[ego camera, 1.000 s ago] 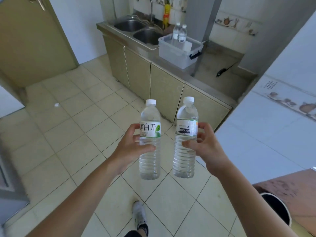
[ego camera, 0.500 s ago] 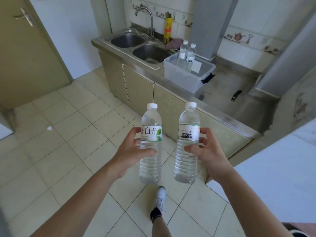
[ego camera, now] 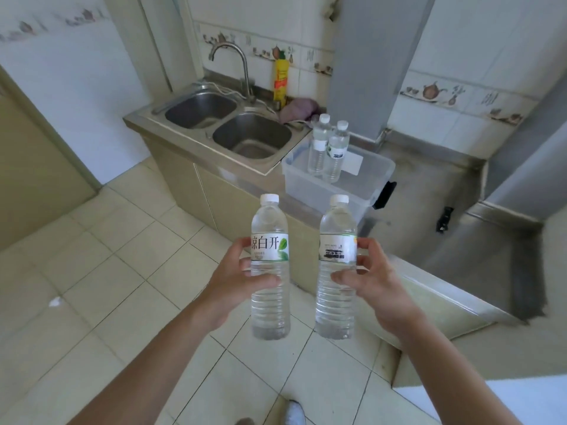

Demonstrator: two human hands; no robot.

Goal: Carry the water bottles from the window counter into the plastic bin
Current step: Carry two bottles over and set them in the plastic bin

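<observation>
My left hand grips a clear water bottle with a white cap and a green-leaf label, held upright. My right hand grips a second upright water bottle beside it. Both bottles hang over the tiled floor, just short of the counter. Ahead on the steel counter sits the clear plastic bin with a black latch. Two more bottles stand upright in its far left corner.
A double steel sink with a tap lies left of the bin, with a yellow detergent bottle and a purple cloth behind it. A grey pillar rises behind the bin. A small black object lies on the counter to the right.
I have walked closer to the counter; the sink and bin look larger and nearer. Both hands keep the same grip on their bottles, still upright and side by side.
</observation>
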